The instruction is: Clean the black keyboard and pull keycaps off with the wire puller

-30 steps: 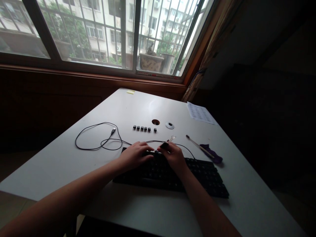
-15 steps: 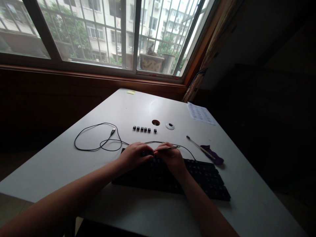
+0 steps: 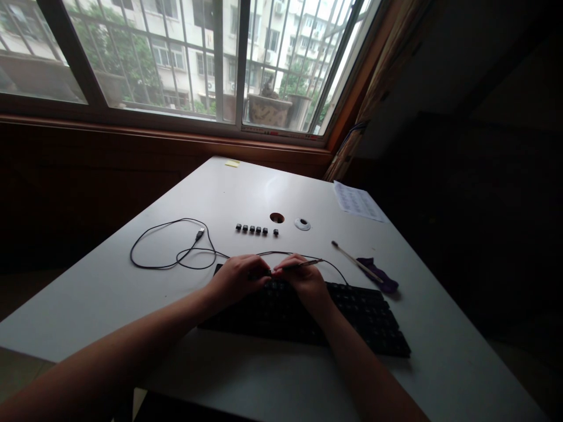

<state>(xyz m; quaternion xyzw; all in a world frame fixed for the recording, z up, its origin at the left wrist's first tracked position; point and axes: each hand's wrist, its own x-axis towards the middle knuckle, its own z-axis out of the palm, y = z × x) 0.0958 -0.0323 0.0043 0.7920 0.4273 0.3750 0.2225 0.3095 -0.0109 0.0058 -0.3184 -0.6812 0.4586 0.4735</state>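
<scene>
A black keyboard lies at the front of the white table, its upper middle covered by both hands. My left hand is closed over the keyboard's upper left part, thumb and forefinger pinched. Whatever sits between those fingertips is dark and too small to make out. Beside it, my right hand grips a slim pen-like tool, its lower tip close to the left fingertips. Beyond the hands, several small black keycaps stand in a row, one set a little apart at the right end.
A black USB cable loops to the left. On the right, a thin dark-tipped brush rests on a purple cloth. Farther back are a round table hole, its white cover, a printed sheet and a yellow note.
My left fingertips have drawn slightly left, opening a small gap from the right fingertips. The tool in my right hand has shifted a little. The keycaps stay in place.
</scene>
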